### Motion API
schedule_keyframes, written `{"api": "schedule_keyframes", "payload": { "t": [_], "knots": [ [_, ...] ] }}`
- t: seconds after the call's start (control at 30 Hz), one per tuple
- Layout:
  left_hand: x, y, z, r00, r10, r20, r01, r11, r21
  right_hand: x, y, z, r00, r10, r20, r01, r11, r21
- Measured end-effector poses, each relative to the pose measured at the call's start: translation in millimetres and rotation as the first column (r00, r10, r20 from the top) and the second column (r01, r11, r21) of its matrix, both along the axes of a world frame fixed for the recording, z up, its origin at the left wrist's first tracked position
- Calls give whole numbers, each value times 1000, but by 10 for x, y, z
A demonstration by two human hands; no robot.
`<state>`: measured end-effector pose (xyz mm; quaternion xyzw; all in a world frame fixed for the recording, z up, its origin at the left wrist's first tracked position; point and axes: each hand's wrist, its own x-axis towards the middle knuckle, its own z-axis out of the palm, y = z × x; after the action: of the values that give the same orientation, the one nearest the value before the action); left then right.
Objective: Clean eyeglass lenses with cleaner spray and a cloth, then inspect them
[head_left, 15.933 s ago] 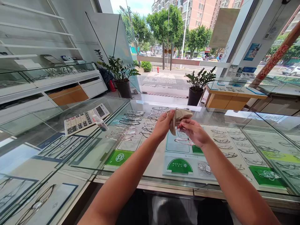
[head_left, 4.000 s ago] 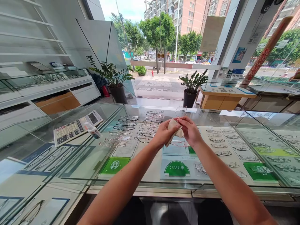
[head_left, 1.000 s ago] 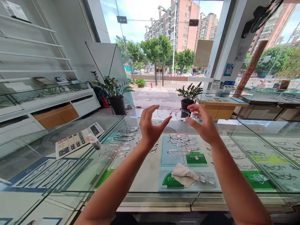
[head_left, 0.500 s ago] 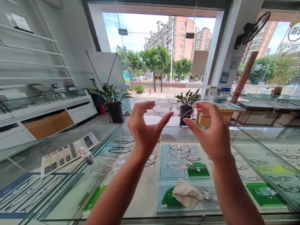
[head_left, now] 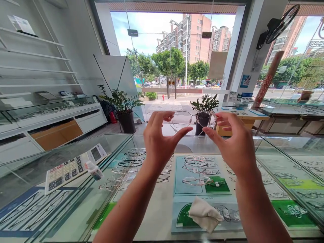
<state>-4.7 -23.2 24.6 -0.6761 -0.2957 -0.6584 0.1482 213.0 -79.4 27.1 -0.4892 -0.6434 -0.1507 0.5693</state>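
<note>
A pair of thin-rimmed eyeglasses [head_left: 182,120] is held up in front of the window, above the glass counter. My left hand [head_left: 164,133] grips its left side with the fingertips, the thumb stretched inward below the lens. My right hand [head_left: 231,140] grips the other side the same way, its thumb pointing inward. Below, a crumpled pale cloth [head_left: 205,214] lies on the counter, near my right forearm. Rows of eyeglass frames [head_left: 198,164] lie inside the display case.
A calculator [head_left: 73,167] and a small white bottle [head_left: 94,170] stand on the counter at left. Two potted plants [head_left: 126,121] are beyond the counter. A wall fan [head_left: 279,27] hangs at upper right, and another display case [head_left: 50,109] runs along the left wall.
Both hands and the eyeglasses have shifted slightly right in view. The lenses now appear at a slightly different angle, and the camera view has moved a little.
</note>
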Motion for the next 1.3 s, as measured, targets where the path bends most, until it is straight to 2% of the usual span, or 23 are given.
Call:
{"api": "schedule_keyframes", "payload": {
  "t": [0.13,0.47,0.7,0.87,1.1,1.3],
  "knots": [
    [-51,-20,44,998,-31,-57,31,1000,-4,68,9,-9,1000,-12,7,12,998,-57],
    [-85,-80,52,995,-63,-79,58,997,-55,126,-1,-3,999,-10,-36,5,991,-133],
    [-64,-79,34,998,-69,14,70,988,-140,105,-29,13,999,-14,-37,11,996,-86],
    [-78,-31,30,988,-119,102,138,970,-202,103,-25,23,1000,8,-23,-9,999,-39],
    [-73,0,34,978,-166,128,194,948,-252,101,-7,20,1000,-10,-21,11,1000,27],
    [-64,-2,34,976,-175,133,205,943,-262,79,-25,31,999,-17,-36,18,999,31]
  ]
}}
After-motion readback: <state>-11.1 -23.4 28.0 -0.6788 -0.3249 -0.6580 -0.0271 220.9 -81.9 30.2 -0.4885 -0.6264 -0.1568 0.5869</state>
